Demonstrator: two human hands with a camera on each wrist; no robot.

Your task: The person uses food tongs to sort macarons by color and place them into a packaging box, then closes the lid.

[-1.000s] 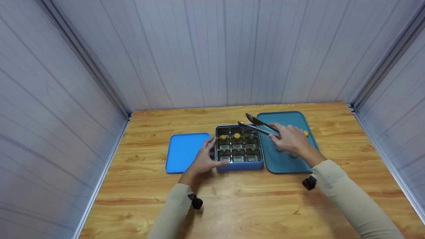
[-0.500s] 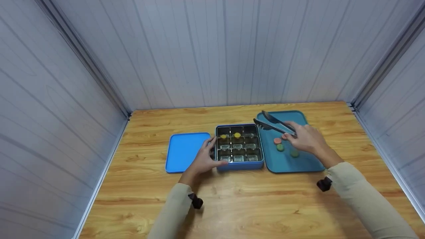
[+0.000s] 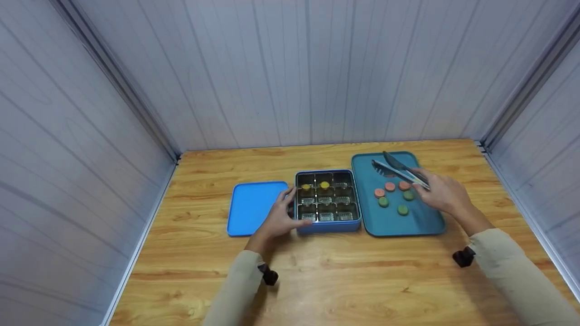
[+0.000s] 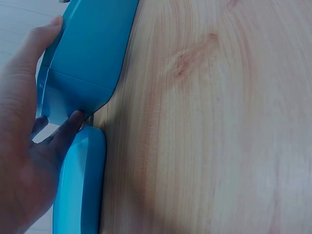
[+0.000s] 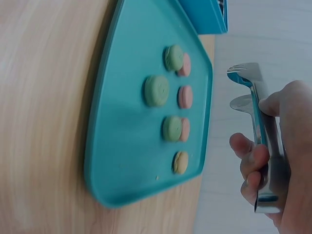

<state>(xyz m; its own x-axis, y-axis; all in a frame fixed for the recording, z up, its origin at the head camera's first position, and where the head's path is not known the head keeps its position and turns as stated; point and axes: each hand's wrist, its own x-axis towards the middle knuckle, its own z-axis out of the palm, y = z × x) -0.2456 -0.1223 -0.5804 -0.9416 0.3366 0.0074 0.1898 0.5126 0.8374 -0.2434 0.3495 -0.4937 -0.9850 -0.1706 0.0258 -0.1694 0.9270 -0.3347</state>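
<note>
My left hand (image 3: 279, 219) spans the near left corner of a blue box (image 3: 329, 227), thumb along its front and fingers against its left side. In the left wrist view the box's wall (image 4: 87, 58) shows between thumb and fingers. The box holds a divided insert with two yellow macarons (image 3: 324, 185) in the back row. My right hand (image 3: 446, 192) grips metal tongs (image 3: 404, 171) above a teal tray (image 3: 380, 225); their arms stand apart with nothing between them. On the tray lie three green macarons (image 5: 156, 90), three pink macarons (image 5: 185, 97) and a yellow macaron (image 5: 180, 162).
A flat blue lid (image 3: 253, 208) lies left of the box on the wooden table (image 3: 335, 280). The tray sits close against the box's right side. Pale panel walls (image 3: 281, 72) stand behind and at both sides.
My right hand has moved right with the tongs, from over the box to over the tray, uncovering the pink and green macarons. The left hand stays at the box.
</note>
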